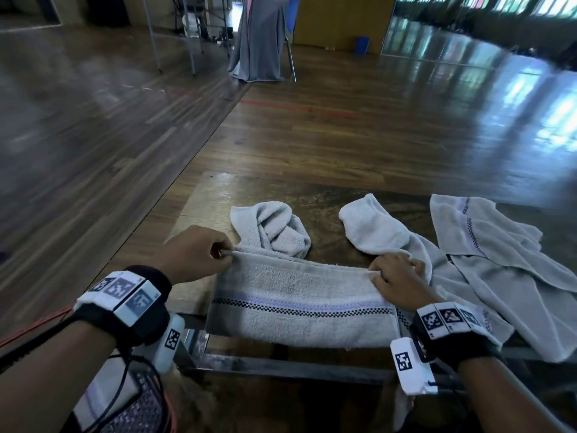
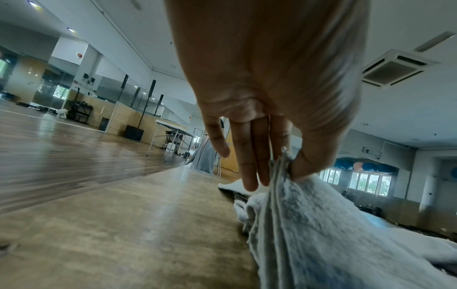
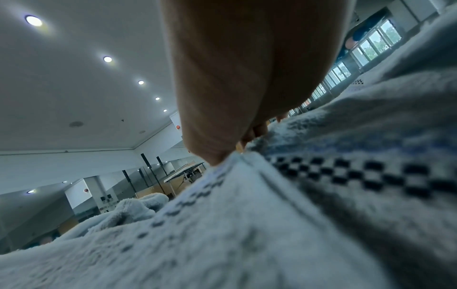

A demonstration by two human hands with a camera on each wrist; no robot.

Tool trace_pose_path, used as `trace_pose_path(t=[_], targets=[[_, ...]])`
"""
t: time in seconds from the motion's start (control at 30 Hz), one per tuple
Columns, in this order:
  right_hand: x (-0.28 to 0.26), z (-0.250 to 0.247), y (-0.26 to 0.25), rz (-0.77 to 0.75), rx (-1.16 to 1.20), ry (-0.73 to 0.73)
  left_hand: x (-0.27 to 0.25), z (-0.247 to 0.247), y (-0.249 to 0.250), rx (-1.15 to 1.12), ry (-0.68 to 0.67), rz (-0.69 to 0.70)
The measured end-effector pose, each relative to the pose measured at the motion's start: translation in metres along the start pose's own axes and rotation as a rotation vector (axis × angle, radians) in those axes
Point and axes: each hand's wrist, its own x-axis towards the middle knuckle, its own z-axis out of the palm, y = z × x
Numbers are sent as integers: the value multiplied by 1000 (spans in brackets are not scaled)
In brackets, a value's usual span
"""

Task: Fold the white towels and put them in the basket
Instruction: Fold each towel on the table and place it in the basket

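Observation:
A white towel (image 1: 299, 301) with a blue and checkered stripe lies stretched across the near edge of a small wooden table (image 1: 199, 220), its front hanging over. My left hand (image 1: 218, 253) pinches its far left corner, thumb against forefinger, as the left wrist view shows (image 2: 284, 162). My right hand (image 1: 379, 271) pinches the far right corner, and the towel (image 3: 272, 215) fills the right wrist view. A crumpled white towel (image 1: 274, 229) lies just behind. Another (image 1: 374, 226) lies beside my right hand. A third striped towel (image 1: 487, 245) is spread at the right. No basket is in view.
The table stands on a wooden hall floor (image 1: 343, 135). A chair draped in grey cloth (image 1: 259, 42) and metal table legs (image 1: 187, 35) stand far behind. A blue bin (image 1: 361, 44) sits by the back wall. An orange cable (image 1: 31, 326) runs at my left wrist.

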Motion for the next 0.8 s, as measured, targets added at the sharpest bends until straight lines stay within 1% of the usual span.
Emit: trace_pose_path(t=[0.13, 0.23, 0.33, 0.4, 0.5, 0.6, 0.63, 0.77, 0.8], targets=[[-7, -9, -5, -9, -9, 135, -6, -3, 5, -15, 50, 30], [-17, -23, -8, -20, 89, 225, -12, -7, 6, -52, 127, 56], [-34, -39, -8, -34, 156, 236, -19, -11, 5, -148, 175, 68], [-50, -49, -9, -67, 177, 241, -24, -12, 4, -162, 191, 86], [-75, -60, -11, -95, 200, 245, -37, -12, 6, -147, 125, 132], [-96, -65, -15, -95, 205, 201, -55, -13, 10, -66, 62, 241], [-102, -65, -16, -93, 203, 181, -61, -14, 11, -62, 40, 249], [-116, -71, -17, -78, 196, 20, -80, -21, 13, -172, -88, 199], [-117, -74, -17, -73, 210, 5, -81, -24, 14, -219, -105, 188]])
